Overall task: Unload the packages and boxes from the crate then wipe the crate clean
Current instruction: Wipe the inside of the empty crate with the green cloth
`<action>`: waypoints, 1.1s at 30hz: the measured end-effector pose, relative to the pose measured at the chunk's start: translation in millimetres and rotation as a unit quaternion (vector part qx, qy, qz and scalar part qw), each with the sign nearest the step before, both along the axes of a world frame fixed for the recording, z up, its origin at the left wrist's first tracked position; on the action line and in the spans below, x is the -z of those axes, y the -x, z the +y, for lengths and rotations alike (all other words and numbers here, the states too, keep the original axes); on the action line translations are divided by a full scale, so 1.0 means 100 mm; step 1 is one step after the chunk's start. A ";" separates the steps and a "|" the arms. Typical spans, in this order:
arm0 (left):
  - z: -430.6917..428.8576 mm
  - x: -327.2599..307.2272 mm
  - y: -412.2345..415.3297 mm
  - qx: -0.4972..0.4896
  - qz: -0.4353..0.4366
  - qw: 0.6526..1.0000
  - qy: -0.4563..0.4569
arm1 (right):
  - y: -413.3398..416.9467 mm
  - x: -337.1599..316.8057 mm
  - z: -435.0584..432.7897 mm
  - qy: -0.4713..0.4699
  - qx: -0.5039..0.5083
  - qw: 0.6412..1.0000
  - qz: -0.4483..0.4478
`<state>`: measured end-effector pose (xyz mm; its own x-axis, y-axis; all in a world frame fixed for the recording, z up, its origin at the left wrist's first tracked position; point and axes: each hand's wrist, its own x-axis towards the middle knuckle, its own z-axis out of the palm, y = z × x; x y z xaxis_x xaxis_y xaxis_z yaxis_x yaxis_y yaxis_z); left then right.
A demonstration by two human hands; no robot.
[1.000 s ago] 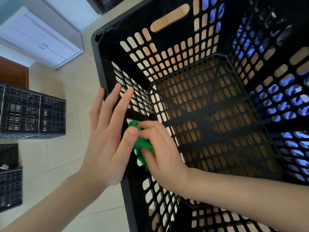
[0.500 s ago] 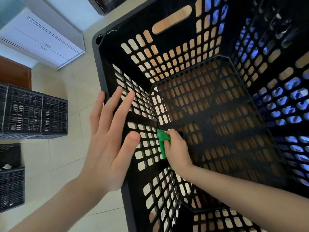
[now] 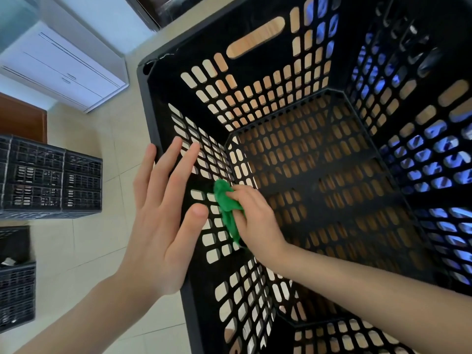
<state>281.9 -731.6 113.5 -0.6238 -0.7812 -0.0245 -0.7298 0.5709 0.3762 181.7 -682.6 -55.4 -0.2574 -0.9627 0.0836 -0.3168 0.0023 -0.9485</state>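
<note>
The black crate (image 3: 146,98) is being looked into, nothing being seen inside, its long axis apparently running away from the person. The inner face of its left wall is being pressed with a green cloth (image 3: 226,203) gripped in the right hand (image 3: 255,223). The left hand (image 3: 163,213), fingers straight, is being laid flat against that wall's rim from outside. Wood (image 3: 255,40) is showing beneath the crate; tiled floor (image 3: 102,139), stacked crates (image 3: 51,177) and a white cabinet (image 3: 63,67) are lying to its left.
</note>
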 end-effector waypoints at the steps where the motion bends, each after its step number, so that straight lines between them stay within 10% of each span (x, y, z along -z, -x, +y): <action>1: 0.00 0.00 0.00 -0.001 0.000 1.000 -0.001 | 0.03 0.15 -0.01 -0.046 -0.004 0.999 0.020; 5: 0.02 0.00 0.00 -0.004 0.004 1.000 -0.004 | 0.05 0.46 -0.04 -0.169 -0.009 0.981 0.089; 9: 0.01 0.01 0.01 0.001 0.008 1.000 -0.002 | -0.01 0.14 -0.14 -0.205 0.070 0.976 -0.029; 18: 0.00 0.01 0.01 0.007 0.015 1.000 -0.002 | 0.00 -0.77 -0.11 0.178 0.023 0.981 -0.073; 26: 0.01 -0.01 0.00 -0.003 0.013 1.000 -0.010 | 0.14 0.31 -0.16 -0.161 -0.028 0.984 0.070; 33: 0.01 -0.02 -0.01 0.018 -0.036 0.999 0.028 | 0.15 0.16 -0.14 -0.218 -0.024 0.975 0.024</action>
<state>283.3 -730.6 115.9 -0.6490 -0.7603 -0.0278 -0.7330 0.6151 0.2903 166.7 -696.2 -71.2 -0.2163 -0.9205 -0.3253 -0.3705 0.3857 -0.8450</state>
